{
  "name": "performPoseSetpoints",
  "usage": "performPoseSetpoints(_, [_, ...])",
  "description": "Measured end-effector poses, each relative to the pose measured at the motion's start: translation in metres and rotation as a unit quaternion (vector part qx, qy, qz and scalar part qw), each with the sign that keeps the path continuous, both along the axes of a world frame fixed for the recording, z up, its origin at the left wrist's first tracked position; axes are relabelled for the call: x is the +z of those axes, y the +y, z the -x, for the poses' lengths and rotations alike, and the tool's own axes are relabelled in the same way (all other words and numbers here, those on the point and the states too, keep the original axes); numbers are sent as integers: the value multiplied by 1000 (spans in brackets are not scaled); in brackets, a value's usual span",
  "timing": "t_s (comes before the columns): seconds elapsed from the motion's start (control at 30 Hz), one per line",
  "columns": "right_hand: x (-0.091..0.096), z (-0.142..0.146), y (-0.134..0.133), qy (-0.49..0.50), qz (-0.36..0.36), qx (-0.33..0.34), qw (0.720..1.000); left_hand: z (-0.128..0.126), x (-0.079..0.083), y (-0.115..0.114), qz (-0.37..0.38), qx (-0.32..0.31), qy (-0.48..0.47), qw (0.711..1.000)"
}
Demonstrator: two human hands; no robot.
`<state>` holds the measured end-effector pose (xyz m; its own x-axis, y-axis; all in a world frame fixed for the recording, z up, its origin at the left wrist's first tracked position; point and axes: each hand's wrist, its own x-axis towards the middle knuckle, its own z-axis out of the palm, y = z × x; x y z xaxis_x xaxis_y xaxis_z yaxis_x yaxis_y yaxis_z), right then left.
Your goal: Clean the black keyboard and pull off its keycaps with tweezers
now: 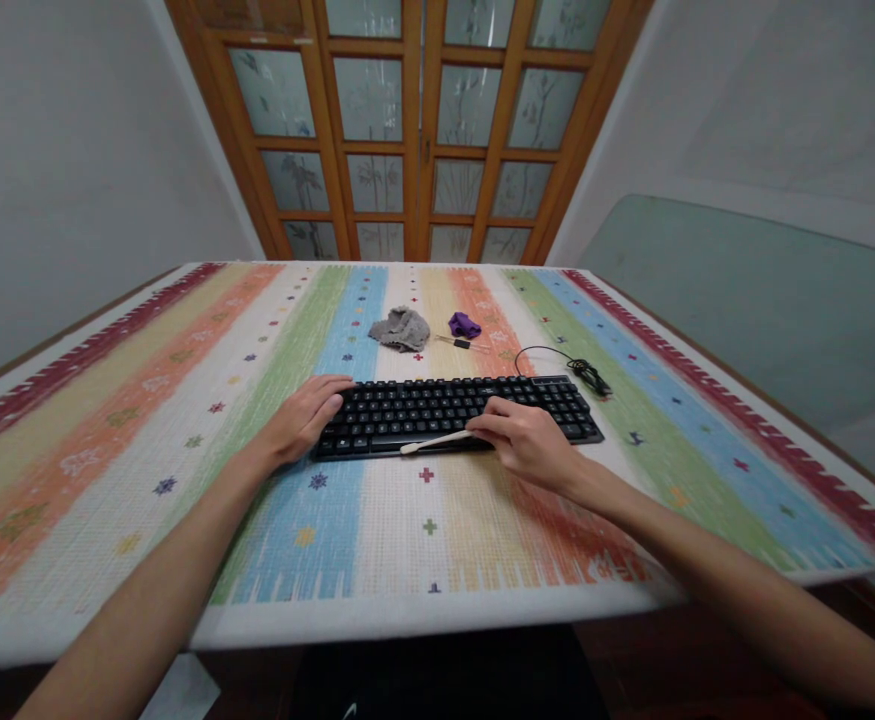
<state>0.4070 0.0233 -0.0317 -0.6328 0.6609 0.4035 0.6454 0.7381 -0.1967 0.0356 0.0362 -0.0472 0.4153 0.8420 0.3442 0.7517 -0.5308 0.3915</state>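
Head view: a slim white tool (437, 442) is pinched in the right hand (527, 440), its long axis laid leftward along the near edge of the keyboard (456, 405) (black, set crosswise); the left end is covered by the flat left hand (306, 415)

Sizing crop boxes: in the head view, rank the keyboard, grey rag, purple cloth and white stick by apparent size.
1. keyboard
2. grey rag
3. white stick in the right hand and purple cloth: alike, one long and thin, one compact; no ranking.
Both cloths lie farther from the camera, so true sizes are unsure.
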Motion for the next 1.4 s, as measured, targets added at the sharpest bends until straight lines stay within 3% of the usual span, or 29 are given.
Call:
performPoseSetpoints(0.47, [-3,-47,3,32,-20,-18,999,-1,1,-1,5,3,-9,1000])
performPoseSetpoints(0.77, [6,-70,1,50,-28,-27,998,4,-11,5,-9,1,-19,1000])
performPoseSetpoints(1.07, [7,-67,-6,83,30,1,996,2,-6,3,4,6,-7,1000])
performPoseSetpoints(1.4, [2,-79,-3,68,17,-6,998,3,-9,4,-7,3,-19,1000])
